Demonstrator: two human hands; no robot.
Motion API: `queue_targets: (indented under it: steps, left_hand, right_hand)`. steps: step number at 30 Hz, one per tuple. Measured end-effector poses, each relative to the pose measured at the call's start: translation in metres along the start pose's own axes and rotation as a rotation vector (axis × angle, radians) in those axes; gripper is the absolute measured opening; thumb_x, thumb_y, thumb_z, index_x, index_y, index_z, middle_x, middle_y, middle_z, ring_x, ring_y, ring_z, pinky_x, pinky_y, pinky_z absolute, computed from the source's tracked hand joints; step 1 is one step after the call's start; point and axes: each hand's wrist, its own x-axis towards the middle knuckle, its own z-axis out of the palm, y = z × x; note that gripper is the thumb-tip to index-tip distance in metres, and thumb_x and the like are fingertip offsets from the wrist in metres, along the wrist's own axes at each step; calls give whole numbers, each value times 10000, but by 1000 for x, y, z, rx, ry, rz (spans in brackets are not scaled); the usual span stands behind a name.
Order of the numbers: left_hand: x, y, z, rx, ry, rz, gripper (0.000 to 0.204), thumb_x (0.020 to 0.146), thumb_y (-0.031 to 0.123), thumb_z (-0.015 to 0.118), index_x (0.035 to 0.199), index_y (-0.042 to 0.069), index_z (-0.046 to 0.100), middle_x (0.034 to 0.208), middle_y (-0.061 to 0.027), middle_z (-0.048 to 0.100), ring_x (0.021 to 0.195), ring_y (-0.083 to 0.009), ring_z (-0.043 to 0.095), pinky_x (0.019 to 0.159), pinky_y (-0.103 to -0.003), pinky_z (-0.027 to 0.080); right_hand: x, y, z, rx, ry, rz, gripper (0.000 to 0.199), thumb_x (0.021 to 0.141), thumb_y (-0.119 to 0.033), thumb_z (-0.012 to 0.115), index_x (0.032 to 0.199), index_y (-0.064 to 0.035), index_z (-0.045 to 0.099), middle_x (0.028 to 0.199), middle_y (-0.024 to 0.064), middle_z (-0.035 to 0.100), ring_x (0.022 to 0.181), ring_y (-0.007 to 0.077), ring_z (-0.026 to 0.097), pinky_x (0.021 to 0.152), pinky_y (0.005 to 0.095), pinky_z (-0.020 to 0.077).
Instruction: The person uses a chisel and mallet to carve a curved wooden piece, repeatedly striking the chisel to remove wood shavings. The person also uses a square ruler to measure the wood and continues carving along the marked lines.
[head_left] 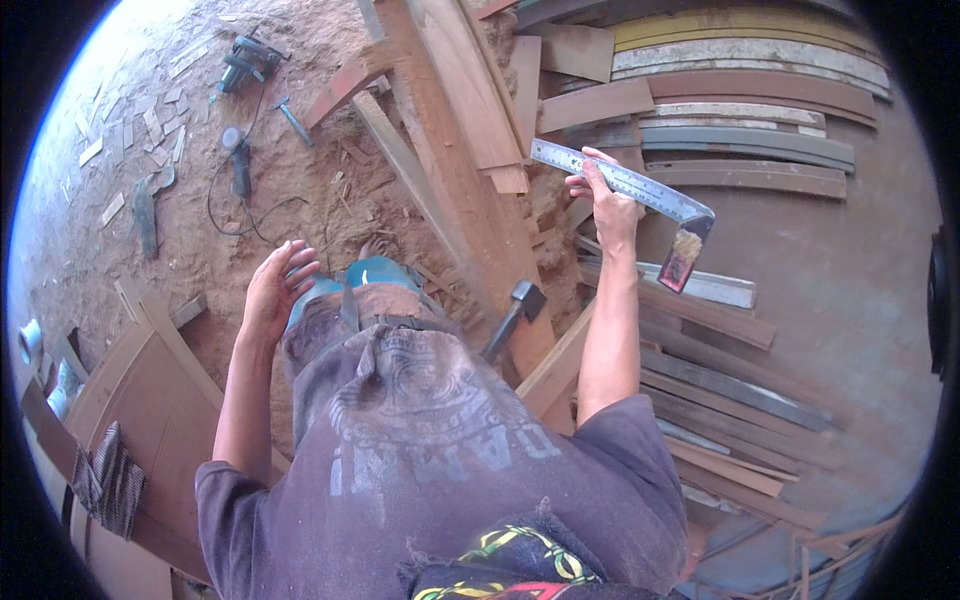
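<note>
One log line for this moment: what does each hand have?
right hand: grips metal try square with dark handle, raised | left hand: open, empty, by hip | grey-headed hammer: on reddish wooden plank

A hammer leans among reddish planks; power tools (cords trailing) lie on the sawdust floor.

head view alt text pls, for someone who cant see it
Seen from above, a person's right hand holds up a metal try square over stacked wooden planks. The left hand hangs open and empty above sawdust-covered ground.
</note>
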Motion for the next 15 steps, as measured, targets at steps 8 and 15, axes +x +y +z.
queue_targets:
  steps: [8,15]
  left_hand:
    - [7,-26,1,-81,-17,26,469,1106,407,617,1411,51,622,1284,-78,742,1152,-208,730,949,-360,592]
    - [8,-36,-23,-145,21,54,475,1099,405,628,1415,50,623,1292,-71,734,1166,-212,725,964,-358,583]
  right_hand:
    - [29,9,-1,-63,-157,40,313,1056,-170,729,1325,-10,724,1010,103,787,834,163,782,719,269,646]
    - [40,7,0,-106,-206,89,314,1052,-179,736,1323,-20,727,1022,99,784,830,159,778,725,272,640]
